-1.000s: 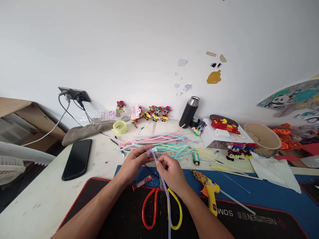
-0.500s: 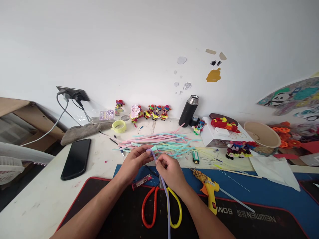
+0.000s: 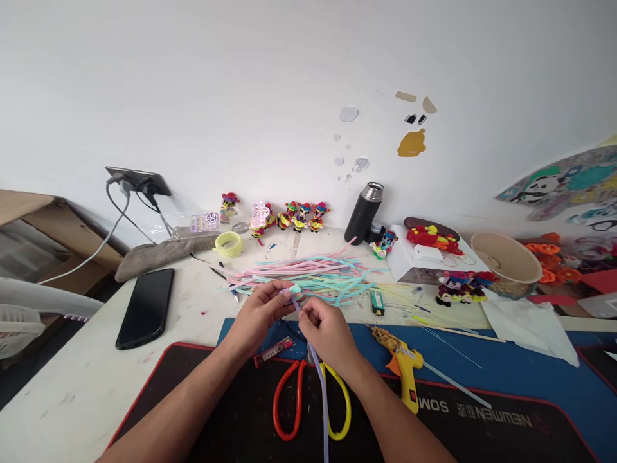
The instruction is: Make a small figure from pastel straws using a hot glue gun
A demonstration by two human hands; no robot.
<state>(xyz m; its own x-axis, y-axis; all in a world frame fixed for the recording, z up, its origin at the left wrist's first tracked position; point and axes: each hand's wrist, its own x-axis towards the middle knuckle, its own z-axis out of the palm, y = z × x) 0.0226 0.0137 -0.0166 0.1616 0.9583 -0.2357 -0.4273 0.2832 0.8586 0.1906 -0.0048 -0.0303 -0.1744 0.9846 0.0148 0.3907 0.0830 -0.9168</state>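
My left hand (image 3: 263,314) is closed, pinching a small mint-green fuzzy piece (image 3: 295,289) with the upper end of a purple pipe cleaner (image 3: 315,360) against it. Thumb and fingers of my right hand (image 3: 326,329) pinch that same pipe cleaner just below. Its long tail hangs down towards me, passing over scissors (image 3: 276,405) with one red and one yellow handle. The scissor blades are mostly hidden under my hands. Just beyond my fingers lies a pile of pastel pipe cleaners (image 3: 299,265).
A yellow glue gun (image 3: 409,379) lies right of my forearm on the dark mat. A black phone (image 3: 146,307) is at left, near yellow tape (image 3: 228,244). Behind stand several small figures (image 3: 299,217) and a black flask (image 3: 365,215). A beige bowl (image 3: 506,257) sits far right.
The purple pipe cleaner's upper end has shifted slightly against the mint-green piece, and more of that piece shows. Both hands keep their pinch; the whole view has shifted a little.
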